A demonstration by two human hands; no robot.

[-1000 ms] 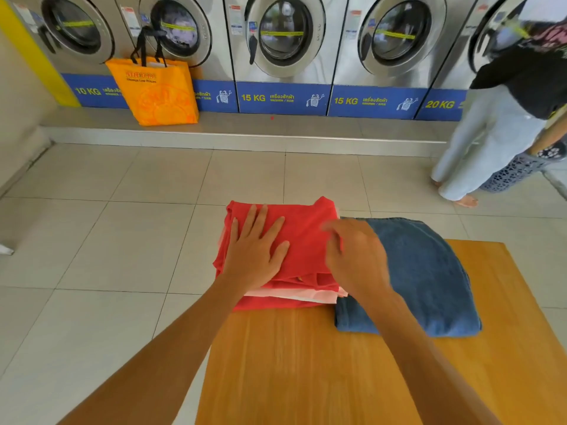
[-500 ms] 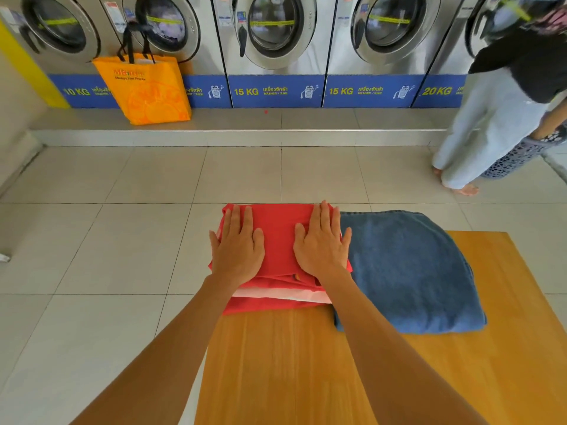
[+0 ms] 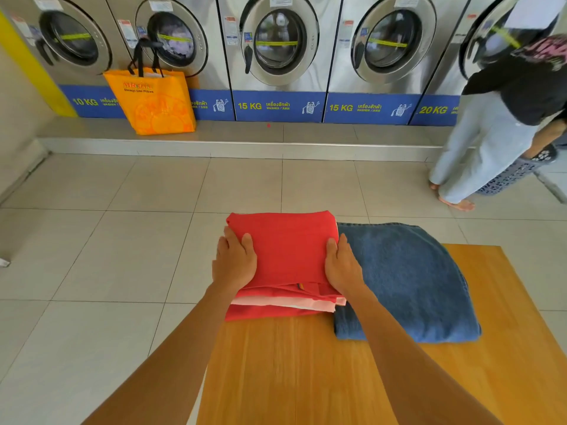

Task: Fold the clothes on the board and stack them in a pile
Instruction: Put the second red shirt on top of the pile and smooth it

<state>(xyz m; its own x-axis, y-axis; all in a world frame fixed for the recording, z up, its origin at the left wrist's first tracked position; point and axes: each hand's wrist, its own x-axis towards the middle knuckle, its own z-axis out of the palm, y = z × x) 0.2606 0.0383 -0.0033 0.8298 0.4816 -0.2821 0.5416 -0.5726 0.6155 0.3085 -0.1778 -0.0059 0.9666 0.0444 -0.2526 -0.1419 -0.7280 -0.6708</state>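
A folded red garment tops a small pile with a pale pink layer and more red cloth under it. The pile sits at the far left corner of the wooden board and overhangs its far edge. My left hand clasps the pile's left side and my right hand its right side, fingers laid over the top edge. A folded blue denim piece lies right beside the pile, touching my right hand.
An orange shopping bag stands on the ledge below a row of washing machines. A person in pale trousers bends at the right with a perforated laundry basket. Tiled floor lies left of the board.
My hands slid apart from the top of the red garment to its left and right sides. The loose red flap now lies flat and squared.
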